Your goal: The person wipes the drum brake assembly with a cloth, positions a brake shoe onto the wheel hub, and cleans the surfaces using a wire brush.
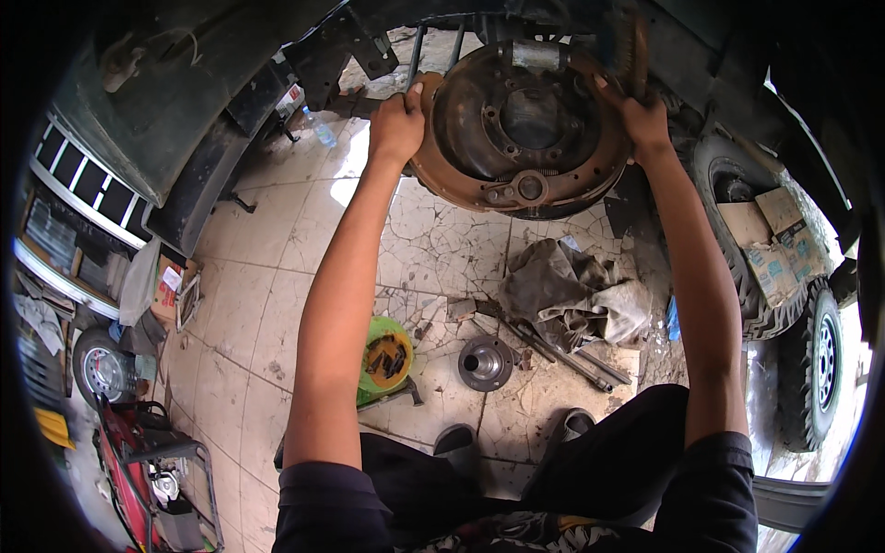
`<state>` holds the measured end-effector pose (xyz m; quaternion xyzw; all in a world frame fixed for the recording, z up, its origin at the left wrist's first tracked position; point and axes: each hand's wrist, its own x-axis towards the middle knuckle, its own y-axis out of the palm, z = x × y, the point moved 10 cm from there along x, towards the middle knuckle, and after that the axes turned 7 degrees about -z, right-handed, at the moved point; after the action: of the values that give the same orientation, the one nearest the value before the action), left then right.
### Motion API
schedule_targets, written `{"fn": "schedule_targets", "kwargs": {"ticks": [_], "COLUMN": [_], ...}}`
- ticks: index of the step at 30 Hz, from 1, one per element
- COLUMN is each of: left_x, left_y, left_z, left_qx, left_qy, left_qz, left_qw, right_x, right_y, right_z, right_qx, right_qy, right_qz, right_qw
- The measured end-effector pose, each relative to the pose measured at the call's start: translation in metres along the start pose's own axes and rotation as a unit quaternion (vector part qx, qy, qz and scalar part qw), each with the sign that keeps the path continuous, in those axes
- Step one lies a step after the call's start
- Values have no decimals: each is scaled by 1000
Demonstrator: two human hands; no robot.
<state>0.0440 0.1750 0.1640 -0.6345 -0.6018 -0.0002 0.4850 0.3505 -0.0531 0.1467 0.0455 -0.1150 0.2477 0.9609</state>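
Note:
Both arms reach forward to a rusty drum brake assembly under the vehicle. A round backing plate with curved brake shoes and a round hole in its middle makes it up. At its left rim my left hand is closed, thumb on the front face and the other fingers hidden behind. On the right rim my right hand grips the same way, its thumb pointing up and inward. Atop the assembly sits a light metal cylinder. Whether the plate is fastened to anything behind cannot be made out.
On the cracked tile floor lie a wheel hub flange, a green bowl with small dark parts, a crumpled cloth and metal bars. Large tyres stand right; a red-framed machine stands lower left. A plastic bottle lies farther off.

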Motion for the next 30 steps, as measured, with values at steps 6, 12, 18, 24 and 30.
{"fn": "schedule_targets", "kwargs": {"ticks": [6,12,18,24,30], "left_x": [-1,5,12,10,10], "left_y": [4,1,3,-3,-3], "left_z": [9,8,-8,-18,-15], "left_qx": [-31,-38,-30,-37,-28], "left_qy": [-45,-74,-56,-12,-27], "left_qz": [10,-15,-2,-34,-48], "left_qw": [998,996,998,999,998], "right_x": [5,7,4,9,-1], "right_y": [2,4,3,2,6], "right_z": [0,-7,-5,-11,-2], "right_qx": [0,31,14,12,18], "right_qy": [-8,-7,-2,8,10], "right_qz": [9,8,11,18,29], "right_qw": [1000,999,1000,1000,999]}}
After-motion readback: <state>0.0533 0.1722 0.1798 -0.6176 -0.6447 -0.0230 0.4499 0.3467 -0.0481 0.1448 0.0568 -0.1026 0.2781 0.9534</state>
